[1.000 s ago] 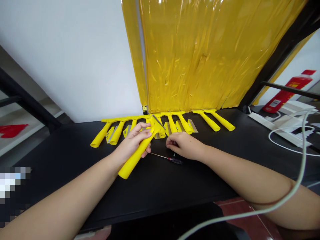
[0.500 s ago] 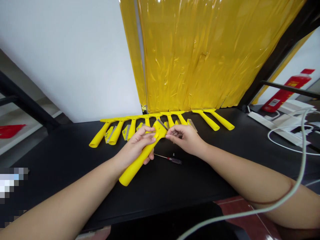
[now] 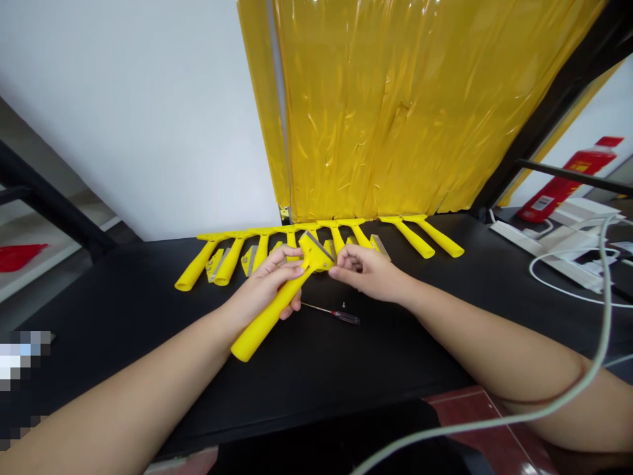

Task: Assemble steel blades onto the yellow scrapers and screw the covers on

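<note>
My left hand (image 3: 277,274) is closed around the neck of a yellow plastic scraper (image 3: 270,320), whose hollow handle slants down toward me. A metal blade edge runs along its head, and a small screw (image 3: 325,265) shows near the head's right corner. Close against that corner, my right hand (image 3: 363,272) has thumb and fingers pinched together; anything between them is hidden. Below the hands a screwdriver (image 3: 346,317) with a dark handle lies on the black table (image 3: 395,369). Just above its handle sits a loose small screw (image 3: 343,305).
Several yellow scraper handles (image 3: 195,264) stand in a row along the table's back, with yellow blade heads (image 3: 250,258) between some. A red bottle (image 3: 568,178), white power strip (image 3: 524,244) and cables occupy the right. A pale cable (image 3: 494,421) loops across my right forearm.
The scraper has shifted slightly left and turned in my left hand, showing more of its head and the screw. My right fingers stay pinched near the head's corner.
</note>
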`<state>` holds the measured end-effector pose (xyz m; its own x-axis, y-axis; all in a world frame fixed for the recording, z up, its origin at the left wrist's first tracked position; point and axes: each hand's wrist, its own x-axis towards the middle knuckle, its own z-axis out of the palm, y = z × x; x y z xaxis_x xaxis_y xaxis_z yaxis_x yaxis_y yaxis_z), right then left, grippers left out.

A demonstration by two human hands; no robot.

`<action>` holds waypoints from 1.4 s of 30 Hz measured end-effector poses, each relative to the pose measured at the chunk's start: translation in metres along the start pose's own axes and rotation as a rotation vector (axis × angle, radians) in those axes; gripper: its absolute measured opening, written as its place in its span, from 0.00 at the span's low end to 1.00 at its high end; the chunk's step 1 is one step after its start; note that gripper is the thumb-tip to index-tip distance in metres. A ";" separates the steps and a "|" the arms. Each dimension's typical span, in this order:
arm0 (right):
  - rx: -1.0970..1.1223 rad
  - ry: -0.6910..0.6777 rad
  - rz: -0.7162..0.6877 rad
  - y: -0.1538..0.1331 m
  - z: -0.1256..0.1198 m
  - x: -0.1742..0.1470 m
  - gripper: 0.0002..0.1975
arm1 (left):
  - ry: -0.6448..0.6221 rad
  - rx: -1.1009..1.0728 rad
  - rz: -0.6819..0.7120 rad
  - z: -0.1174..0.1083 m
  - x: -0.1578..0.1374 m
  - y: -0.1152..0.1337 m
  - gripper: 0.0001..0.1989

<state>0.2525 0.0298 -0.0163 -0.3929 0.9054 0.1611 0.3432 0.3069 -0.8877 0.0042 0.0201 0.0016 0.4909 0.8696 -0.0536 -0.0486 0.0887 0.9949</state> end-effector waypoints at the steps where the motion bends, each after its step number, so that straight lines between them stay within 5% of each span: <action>1: -0.108 -0.058 -0.027 -0.005 -0.001 -0.004 0.17 | 0.030 0.000 0.008 -0.001 0.002 0.000 0.19; 4: -0.465 -0.236 -0.098 -0.022 -0.004 -0.016 0.15 | 0.099 0.006 0.035 -0.004 0.005 -0.001 0.21; 9: -0.679 -0.264 -0.167 -0.029 0.004 -0.023 0.11 | 0.133 0.012 0.031 -0.005 0.005 -0.003 0.20; 15: -0.659 -0.233 -0.118 -0.022 0.015 -0.021 0.05 | 0.149 0.008 0.049 -0.004 0.005 -0.002 0.20; 25: -0.223 -0.080 0.118 -0.017 -0.021 -0.013 0.11 | 0.211 -0.001 0.062 -0.003 0.002 0.003 0.21; 42: -0.199 -0.030 0.176 -0.009 -0.023 -0.010 0.11 | 0.183 -0.010 0.052 -0.005 0.003 0.000 0.19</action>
<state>0.2725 0.0248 0.0002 -0.3362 0.9418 -0.0035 0.5683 0.1999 -0.7982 0.0013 0.0249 0.0008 0.3209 0.9469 -0.0180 -0.0785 0.0455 0.9959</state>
